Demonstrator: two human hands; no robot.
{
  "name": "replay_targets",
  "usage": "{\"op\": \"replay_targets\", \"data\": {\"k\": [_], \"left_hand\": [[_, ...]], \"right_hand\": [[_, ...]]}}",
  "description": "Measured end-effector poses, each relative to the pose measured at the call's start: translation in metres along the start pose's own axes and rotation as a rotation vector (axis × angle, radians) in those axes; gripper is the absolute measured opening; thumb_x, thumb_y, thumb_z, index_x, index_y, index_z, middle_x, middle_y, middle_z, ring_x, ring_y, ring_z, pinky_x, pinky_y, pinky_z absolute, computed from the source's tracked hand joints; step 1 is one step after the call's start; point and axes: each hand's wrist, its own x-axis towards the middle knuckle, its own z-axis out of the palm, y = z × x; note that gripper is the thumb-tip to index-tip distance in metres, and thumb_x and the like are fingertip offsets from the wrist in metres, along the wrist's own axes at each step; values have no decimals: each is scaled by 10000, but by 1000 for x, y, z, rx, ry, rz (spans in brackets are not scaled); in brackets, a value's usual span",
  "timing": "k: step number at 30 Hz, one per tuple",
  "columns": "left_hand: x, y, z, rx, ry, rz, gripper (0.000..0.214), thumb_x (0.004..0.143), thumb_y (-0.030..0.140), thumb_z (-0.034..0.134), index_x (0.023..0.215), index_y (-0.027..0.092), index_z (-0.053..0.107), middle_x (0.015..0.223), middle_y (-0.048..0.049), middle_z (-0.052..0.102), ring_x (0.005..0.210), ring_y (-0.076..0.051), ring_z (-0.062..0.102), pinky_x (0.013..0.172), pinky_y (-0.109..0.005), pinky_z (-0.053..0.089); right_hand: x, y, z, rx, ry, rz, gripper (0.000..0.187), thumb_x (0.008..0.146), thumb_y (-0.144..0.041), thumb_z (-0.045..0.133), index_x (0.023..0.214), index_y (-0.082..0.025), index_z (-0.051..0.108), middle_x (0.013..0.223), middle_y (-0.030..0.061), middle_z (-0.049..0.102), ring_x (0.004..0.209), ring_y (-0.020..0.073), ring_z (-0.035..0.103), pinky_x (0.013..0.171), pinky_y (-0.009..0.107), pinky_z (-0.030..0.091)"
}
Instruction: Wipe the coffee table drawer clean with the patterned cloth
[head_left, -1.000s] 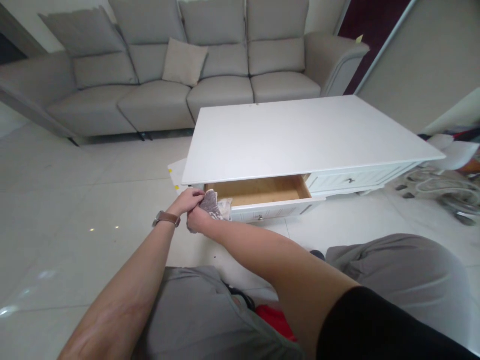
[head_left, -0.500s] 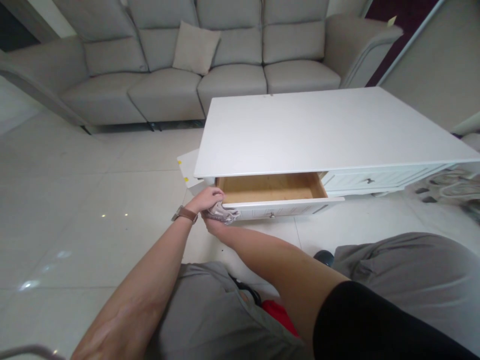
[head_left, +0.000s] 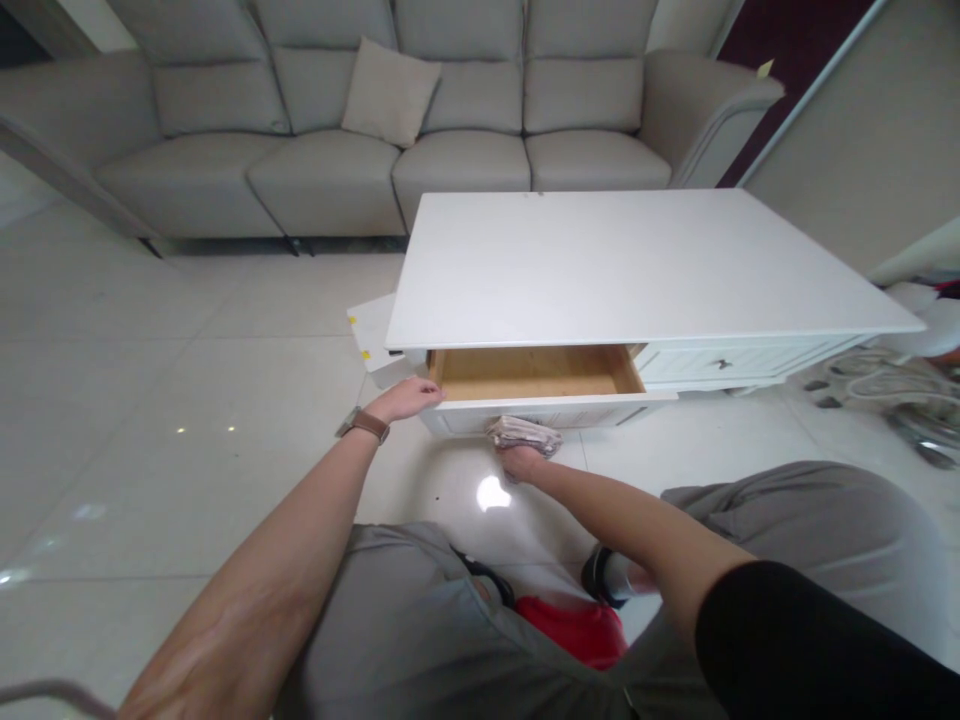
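A white coffee table stands in front of me with its left drawer pulled out, showing a bare wooden inside. My left hand, with a brown watch on the wrist, rests its fingers on the drawer's left front corner. My right hand is closed on a crumpled grey cloth, pressed against the drawer's white front panel near its middle. The fingers of that hand are mostly hidden behind the cloth.
A grey sofa with a beige cushion stands behind the table. A white box lies on the tiled floor by the table's left end. Cables and white items lie at right. My knees in grey trousers fill the foreground.
My right hand has moved the cloth from the drawer's left corner rightward to the middle of the front panel. My left hand stayed at the left corner and let go of the cloth.
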Motion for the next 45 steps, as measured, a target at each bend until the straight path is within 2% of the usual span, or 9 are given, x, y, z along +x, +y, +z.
{"op": "replay_targets", "data": {"k": [6, 10, 16, 21, 27, 35, 38, 42, 45], "left_hand": [[1, 1, 1, -52, 1, -12, 477, 752, 595, 574, 915, 202, 790, 1047, -93, 815, 1007, -303, 730, 899, -348, 534], [5, 3, 0, -78, -4, -22, 490, 714, 643, 646, 899, 217, 803, 1043, -88, 823, 1010, -310, 736, 904, -350, 542], [9, 7, -3, -76, -38, -17, 536, 659, 709, 712, 869, 225, 806, 1024, -84, 826, 997, -306, 741, 877, -330, 547], [15, 7, -5, -44, -53, -26, 584, 669, 719, 701, 937, 211, 804, 1090, -110, 815, 1034, -313, 738, 898, -337, 549], [22, 8, -4, 15, -23, -14, 611, 641, 688, 742, 996, 193, 798, 1024, -117, 808, 922, -294, 730, 781, -332, 547], [19, 5, 1, -63, 0, 31, 562, 663, 701, 731, 935, 214, 791, 947, -87, 798, 879, -270, 710, 775, -332, 533], [19, 3, 2, -60, 3, 37, 581, 661, 718, 718, 938, 212, 787, 923, -83, 792, 872, -270, 710, 779, -333, 533], [20, 3, 2, -47, -2, 40, 609, 656, 720, 712, 965, 201, 786, 965, -100, 792, 903, -283, 717, 808, -336, 535], [19, 5, 1, -56, 2, 36, 604, 654, 713, 706, 960, 199, 786, 978, -108, 794, 915, -289, 718, 818, -338, 536]], "right_hand": [[-90, 61, 16, -11, -58, 161, 504, 848, 3, 481, 1279, -58, 734, 1234, 225, 747, 1146, 296, 729, 1061, 409, 540], [-151, 101, 7, 61, -19, 214, 573, 846, 14, 482, 1331, -175, 721, 1456, 179, 639, 1384, 278, 591, 1178, 438, 444], [-232, 153, -17, 165, 63, 214, 685, 886, 3, 395, 1481, -265, 601, 1591, 107, 527, 1476, 163, 486, 1129, 374, 476], [-228, 154, -41, 112, 145, 207, 665, 872, -28, 430, 1481, -239, 595, 1610, 111, 503, 1489, 198, 466, 1177, 448, 387], [-202, 141, -83, 68, 278, 243, 635, 773, -180, 613, 1407, -152, 646, 1557, 177, 546, 1445, 361, 459, 1115, 523, 400], [-188, 169, -170, 433, 1098, 506, 383, 789, -268, 614, 1156, -190, 688, 1108, 102, 743, 1017, 291, 686, 913, 456, 571], [-192, 194, -204, 504, 1256, 515, 342, 857, -374, 635, 1135, -180, 683, 1087, 98, 755, 997, 285, 696, 920, 485, 577], [-214, 219, -245, 428, 1213, 402, 370, 873, -445, 665, 1119, -171, 706, 1039, 106, 740, 962, 282, 696, 915, 489, 564], [-221, 217, -248, 332, 944, 302, 425, 856, -398, 671, 1216, -174, 705, 1104, 115, 712, 1018, 283, 681, 928, 459, 546]]}}
